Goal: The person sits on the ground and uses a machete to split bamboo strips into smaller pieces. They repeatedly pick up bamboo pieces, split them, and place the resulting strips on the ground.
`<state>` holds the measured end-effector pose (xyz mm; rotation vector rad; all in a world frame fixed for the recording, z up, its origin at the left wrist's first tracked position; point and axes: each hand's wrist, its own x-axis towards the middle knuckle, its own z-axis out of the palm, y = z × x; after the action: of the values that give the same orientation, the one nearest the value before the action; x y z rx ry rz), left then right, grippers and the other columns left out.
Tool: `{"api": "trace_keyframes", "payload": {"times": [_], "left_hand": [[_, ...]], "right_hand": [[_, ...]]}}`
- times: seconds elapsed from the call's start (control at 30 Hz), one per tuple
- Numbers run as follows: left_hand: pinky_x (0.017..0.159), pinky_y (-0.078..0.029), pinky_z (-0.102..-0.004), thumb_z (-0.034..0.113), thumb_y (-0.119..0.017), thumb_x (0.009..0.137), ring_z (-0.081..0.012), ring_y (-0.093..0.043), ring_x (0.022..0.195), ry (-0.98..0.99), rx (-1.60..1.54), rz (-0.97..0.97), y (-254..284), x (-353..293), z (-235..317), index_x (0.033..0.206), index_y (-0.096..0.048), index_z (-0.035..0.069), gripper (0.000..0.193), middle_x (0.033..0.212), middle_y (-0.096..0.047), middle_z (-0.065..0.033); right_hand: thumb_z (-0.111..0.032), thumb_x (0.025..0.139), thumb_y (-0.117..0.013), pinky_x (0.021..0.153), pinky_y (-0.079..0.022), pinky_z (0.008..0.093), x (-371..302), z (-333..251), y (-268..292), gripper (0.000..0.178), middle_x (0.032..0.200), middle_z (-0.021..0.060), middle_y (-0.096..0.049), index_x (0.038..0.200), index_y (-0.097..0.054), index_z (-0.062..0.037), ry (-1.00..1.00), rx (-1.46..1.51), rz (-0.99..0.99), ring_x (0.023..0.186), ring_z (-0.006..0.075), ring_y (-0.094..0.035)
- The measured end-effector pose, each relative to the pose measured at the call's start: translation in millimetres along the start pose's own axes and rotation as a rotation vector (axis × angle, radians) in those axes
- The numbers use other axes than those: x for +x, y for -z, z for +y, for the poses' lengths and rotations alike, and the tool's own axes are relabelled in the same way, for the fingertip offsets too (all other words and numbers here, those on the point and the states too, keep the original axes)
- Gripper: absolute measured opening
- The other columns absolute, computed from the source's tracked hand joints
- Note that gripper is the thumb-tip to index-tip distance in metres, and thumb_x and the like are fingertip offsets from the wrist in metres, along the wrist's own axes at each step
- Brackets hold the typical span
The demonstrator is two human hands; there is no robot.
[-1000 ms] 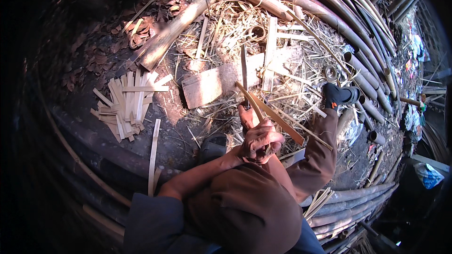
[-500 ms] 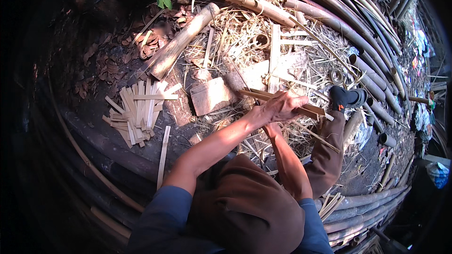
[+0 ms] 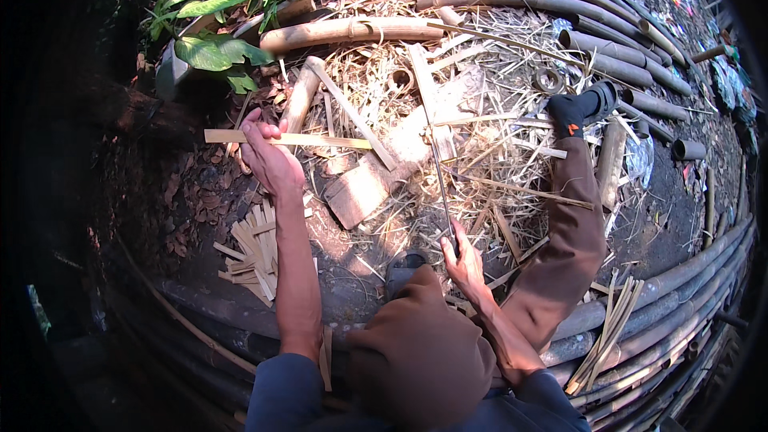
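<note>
My left hand (image 3: 274, 158) grips a flat, pale bamboo strip (image 3: 332, 141) near one end, with the strip lying crosswise toward the middle. In my right hand (image 3: 466, 266) is a knife whose long, thin blade (image 3: 440, 172) points away from me. Blade and strip are apart. A second bamboo strip (image 3: 352, 114) slants just beyond the held one. Between my arms lies a wooden block (image 3: 356, 196), sunlit in part. A heap of cut strips (image 3: 258, 244) rests on the ground beside my left forearm.
Bamboo shavings (image 3: 496, 152) litter the ground ahead. Thick bamboo poles (image 3: 616, 56) are stacked at the far right, and more poles (image 3: 664, 280) run along the near right. A leafy plant (image 3: 212, 48) grows at the far left. My leg (image 3: 568, 232) stretches out on the right.
My hands were together over a bamboo piece at centre right; now they are apart. The left has swung far left with a strip, and the right has drawn back with the knife. The view has shifted.
</note>
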<state>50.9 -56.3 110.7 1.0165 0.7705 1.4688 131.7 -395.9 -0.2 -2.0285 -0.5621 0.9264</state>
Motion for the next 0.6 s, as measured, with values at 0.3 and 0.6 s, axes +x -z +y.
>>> {"api": "trace_keyframes", "payload": {"times": [0.3, 0.6], "left_hand": [[0.092, -0.052, -0.0418, 0.032, -0.035, 0.105, -0.0220, -0.062, 0.093, -0.030, 0.532, -0.150, 33.5, -120.1, -48.5, 0.120, -0.051, -0.007, 0.045, 0.094, -0.061, -0.0132], [0.077, -0.059, -0.0364, 0.030, -0.034, 0.105, -0.0293, -0.068, 0.085, 0.114, 0.733, -0.230, 25.7, -130.5, -21.5, 0.110, -0.054, -0.011, 0.046, 0.098, -0.063, -0.0222]], "right_hand": [[-0.032, 0.097, -0.050, 0.071, -0.047, 0.0493, -0.4, -20.6, -15.2, 0.044, 0.081, 0.0241, -0.065, 0.130, -0.045, -0.0033, 0.090, -0.020, -0.160, 0.080, 0.0448, -0.063], [-0.020, 0.101, -0.042, 0.065, -0.045, 0.0481, 47.6, 34.5, -67.6, 0.022, 0.089, 0.0246, -0.054, 0.108, -0.053, -0.0025, 0.219, -0.159, -0.170, 0.079, 0.0406, -0.057]]}}
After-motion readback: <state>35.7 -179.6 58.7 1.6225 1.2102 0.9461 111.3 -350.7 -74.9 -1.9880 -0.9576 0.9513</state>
